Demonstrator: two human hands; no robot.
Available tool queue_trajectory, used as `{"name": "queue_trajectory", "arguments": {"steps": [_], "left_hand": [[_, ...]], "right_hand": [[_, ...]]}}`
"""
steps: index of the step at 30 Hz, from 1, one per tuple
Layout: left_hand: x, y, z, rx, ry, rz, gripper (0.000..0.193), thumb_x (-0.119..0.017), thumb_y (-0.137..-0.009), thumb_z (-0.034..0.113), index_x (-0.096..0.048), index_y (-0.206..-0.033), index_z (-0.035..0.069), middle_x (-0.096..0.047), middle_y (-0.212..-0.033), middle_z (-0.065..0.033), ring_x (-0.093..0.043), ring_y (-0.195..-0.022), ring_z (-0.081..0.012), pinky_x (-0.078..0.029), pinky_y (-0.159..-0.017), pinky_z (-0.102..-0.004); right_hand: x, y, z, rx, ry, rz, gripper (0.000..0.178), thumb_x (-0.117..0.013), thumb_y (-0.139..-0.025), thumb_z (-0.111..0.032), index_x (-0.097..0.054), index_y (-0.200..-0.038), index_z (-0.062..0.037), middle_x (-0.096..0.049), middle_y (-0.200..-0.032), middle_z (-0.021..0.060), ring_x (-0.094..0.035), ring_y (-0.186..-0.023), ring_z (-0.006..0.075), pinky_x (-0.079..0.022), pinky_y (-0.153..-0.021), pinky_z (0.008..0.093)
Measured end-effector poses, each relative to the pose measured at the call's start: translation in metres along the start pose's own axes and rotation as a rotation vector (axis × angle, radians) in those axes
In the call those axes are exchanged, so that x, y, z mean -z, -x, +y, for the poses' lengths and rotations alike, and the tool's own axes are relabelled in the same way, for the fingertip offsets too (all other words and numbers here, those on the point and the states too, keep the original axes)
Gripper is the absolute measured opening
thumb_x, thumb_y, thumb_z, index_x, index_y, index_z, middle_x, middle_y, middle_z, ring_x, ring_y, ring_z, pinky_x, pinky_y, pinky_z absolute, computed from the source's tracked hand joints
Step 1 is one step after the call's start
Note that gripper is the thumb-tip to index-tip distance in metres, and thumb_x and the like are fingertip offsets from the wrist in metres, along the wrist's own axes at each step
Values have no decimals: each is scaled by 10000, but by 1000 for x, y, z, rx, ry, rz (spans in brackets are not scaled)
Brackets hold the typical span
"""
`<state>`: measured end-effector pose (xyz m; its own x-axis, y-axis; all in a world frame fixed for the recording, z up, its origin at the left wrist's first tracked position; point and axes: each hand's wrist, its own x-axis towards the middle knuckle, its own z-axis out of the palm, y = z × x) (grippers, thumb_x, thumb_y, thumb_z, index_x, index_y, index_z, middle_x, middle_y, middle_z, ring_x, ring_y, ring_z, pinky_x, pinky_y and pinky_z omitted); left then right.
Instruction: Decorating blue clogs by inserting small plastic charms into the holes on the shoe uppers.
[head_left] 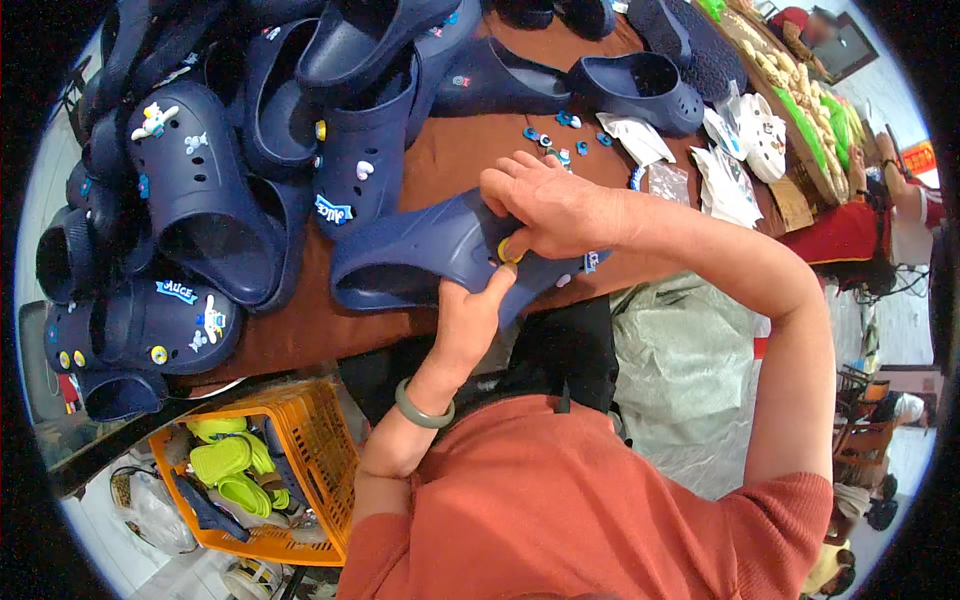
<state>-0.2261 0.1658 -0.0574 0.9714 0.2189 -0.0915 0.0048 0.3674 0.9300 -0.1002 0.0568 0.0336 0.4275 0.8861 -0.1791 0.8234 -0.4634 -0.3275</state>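
Observation:
A navy clog lies on its side across my lap edge of the table, its opening toward the left. My left hand grips it from below; the thumb rests beside a round yellow shoe charm, and the other fingers are hidden by the shoe. From above, my right hand reaches over the clog with its thumb and a finger on that yellow charm. A blue-and-white banner charm and a small pale charm sit on the same upper.
Navy clogs, several with charms, are heaped at the left. Loose charms and plastic packets lie beyond my right hand. An orange crate with lime-green clogs stands lower left. A pale sack is at my right.

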Motion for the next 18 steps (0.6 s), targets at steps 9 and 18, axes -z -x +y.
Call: {"name": "queue_trajectory", "arguments": {"steps": [9,18], "left_hand": [[6,-4,-2,-131,-187,-107,296,-618,-876,70,-534,-1156,20,-573,-969,-11,-543,-868,-107,-454,-802,-278],[7,-17,6,-176,-115,-183,347,-601,-842,31,-515,-1175,-8,-563,-1092,-66,-541,-1021,-164,-437,-896,-326]], "right_hand": [[-5,5,-6,2,71,55,418,-771,-674,-165,-462,-944,-85,-498,-980,101,-481,-987,315,-389,-771,455],[-1,13,18,161,-32,261,285,-758,-683,-202,-550,-850,-102,-513,-1055,100,-453,-1030,324,-364,-837,444]]}}
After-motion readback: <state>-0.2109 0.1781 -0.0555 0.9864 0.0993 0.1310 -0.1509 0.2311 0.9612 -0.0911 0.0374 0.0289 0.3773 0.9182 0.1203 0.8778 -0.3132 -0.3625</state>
